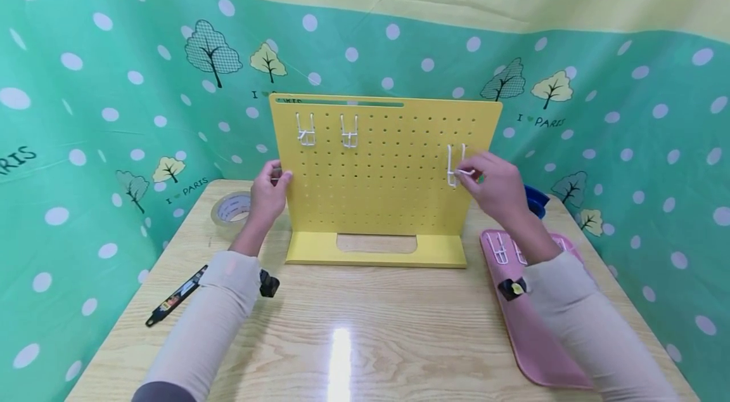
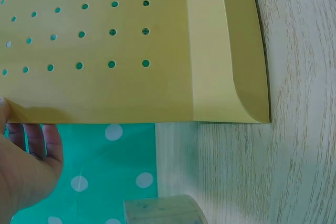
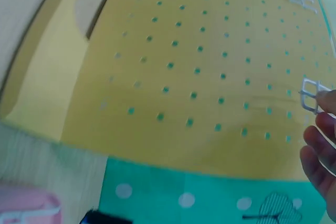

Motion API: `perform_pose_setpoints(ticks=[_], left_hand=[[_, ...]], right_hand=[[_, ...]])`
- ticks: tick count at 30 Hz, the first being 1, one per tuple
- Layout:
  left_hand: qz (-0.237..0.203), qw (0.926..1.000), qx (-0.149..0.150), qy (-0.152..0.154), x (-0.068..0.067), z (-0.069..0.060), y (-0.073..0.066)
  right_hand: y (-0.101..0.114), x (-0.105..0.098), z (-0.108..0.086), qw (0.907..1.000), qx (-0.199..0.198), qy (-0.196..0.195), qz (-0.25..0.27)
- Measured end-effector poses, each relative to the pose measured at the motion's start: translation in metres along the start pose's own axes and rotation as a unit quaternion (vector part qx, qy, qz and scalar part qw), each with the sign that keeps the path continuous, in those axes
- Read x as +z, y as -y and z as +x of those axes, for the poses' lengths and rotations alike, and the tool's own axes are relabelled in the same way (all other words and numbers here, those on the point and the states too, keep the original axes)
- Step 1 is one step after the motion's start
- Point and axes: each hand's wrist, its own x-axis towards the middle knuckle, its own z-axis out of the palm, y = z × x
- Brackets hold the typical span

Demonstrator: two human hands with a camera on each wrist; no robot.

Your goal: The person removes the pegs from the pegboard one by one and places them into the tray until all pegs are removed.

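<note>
A yellow pegboard [image 1: 388,199] with rows of small holes stands upright on its folded base. My left hand [image 1: 269,193] grips its left edge, thumb on the front face and fingers behind; the left wrist view shows this hand [image 2: 31,166] too. Near the right edge, my right hand [image 1: 493,186] pinches a white wire hook [image 1: 450,170] against the board. In the right wrist view that hook [image 3: 310,95] is between thumb and fingers; whether its prongs sit in the holes I cannot tell. Two similar white hooks [image 1: 306,136] [image 1: 350,137] hang at the board's upper left.
On the right lies a pink tray [image 1: 527,326] with several white hooks [image 1: 500,253], partly under my right arm. Behind it is a blue object [image 1: 535,200], mostly hidden. A tape roll [image 1: 219,212] and a dark, slim strip-shaped item [image 1: 177,295] lie on the left.
</note>
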Motion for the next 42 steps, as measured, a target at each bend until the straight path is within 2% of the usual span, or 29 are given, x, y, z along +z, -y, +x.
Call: perform_pose_setpoints(ticks=[7, 14, 20, 25, 34, 42], left_hand=[[0.000, 1.0000, -0.002, 0.001, 0.000, 0.000, -0.001], [0.000, 1.0000, -0.001, 0.002, 0.000, -0.001, -0.001], [0.005, 1.0000, -0.002, 0.004, 0.000, -0.001, 0.000], [0.006, 1.0000, 0.001, 0.002, 0.000, 0.000, 0.001], [0.009, 0.9999, -0.003, 0.005, 0.001, 0.001, 0.002], [0.011, 0.9999, 0.001, 0.005, 0.000, 0.000, 0.000]], right_hand=[[-0.026, -0.020, -0.033, 0.9970, 0.022, 0.073, -0.014], [-0.051, -0.031, -0.065, 0.9848, 0.062, 0.162, -0.006], [-0.071, -0.028, -0.093, 0.9748, 0.064, 0.213, 0.015], [-0.085, -0.018, -0.116, 0.9587, 0.091, 0.268, 0.024], [-0.103, -0.006, -0.152, 0.9452, 0.121, 0.303, 0.018], [-0.107, -0.001, -0.167, 0.9374, 0.134, 0.321, 0.018]])
